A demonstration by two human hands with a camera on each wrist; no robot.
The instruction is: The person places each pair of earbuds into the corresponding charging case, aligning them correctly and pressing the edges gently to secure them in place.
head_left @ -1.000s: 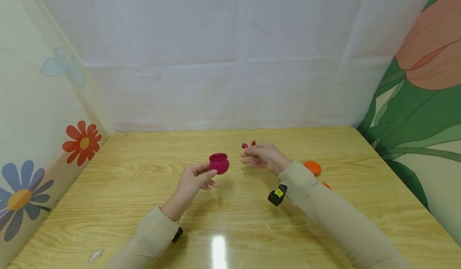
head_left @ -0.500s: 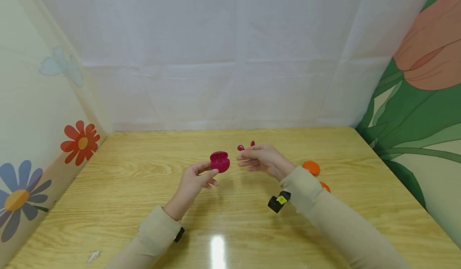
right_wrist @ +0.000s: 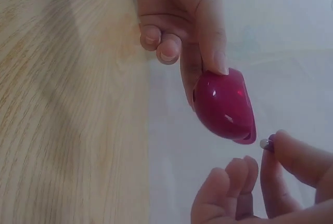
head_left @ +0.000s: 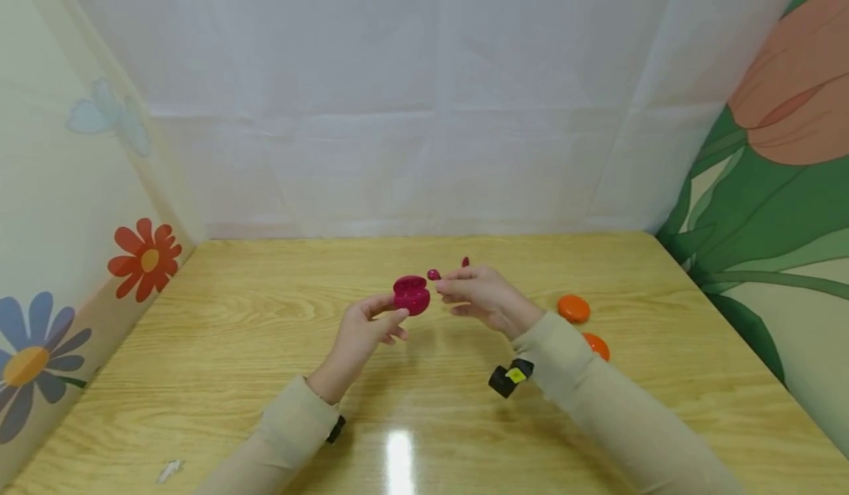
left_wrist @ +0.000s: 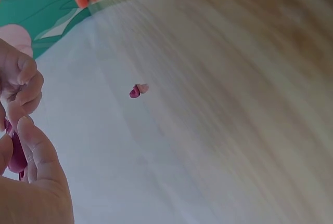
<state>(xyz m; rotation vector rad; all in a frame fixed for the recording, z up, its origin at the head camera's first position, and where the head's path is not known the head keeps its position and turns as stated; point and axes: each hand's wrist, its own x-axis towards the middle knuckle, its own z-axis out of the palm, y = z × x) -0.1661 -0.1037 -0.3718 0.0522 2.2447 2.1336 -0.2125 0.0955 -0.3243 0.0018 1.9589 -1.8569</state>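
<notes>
My left hand (head_left: 358,333) holds a glossy magenta earbud case (head_left: 412,297) between thumb and fingers, above the table, with its lid raised. In the right wrist view the case (right_wrist: 223,104) shows its rounded side. My right hand (head_left: 487,297) pinches a small magenta earbud (head_left: 434,275) between thumb and index finger, just right of the case. A pale tip shows on this earbud (right_wrist: 268,143) in the right wrist view, close to the lid edge. A second magenta earbud (head_left: 466,261) lies on the table beyond the right hand; the left wrist view shows that earbud (left_wrist: 135,92) too.
Two orange round objects lie to the right: a farther orange disc (head_left: 573,309) and a nearer orange disc (head_left: 597,346), partly behind the right sleeve. A white scrap (head_left: 169,471) is at the table's front left. White cloth (head_left: 424,112) backs the wooden table (head_left: 265,281).
The right hand's pinched earbud has moved left, closer to the case. The left hand has shifted the case slightly right and up. The earbud on the table stays put.
</notes>
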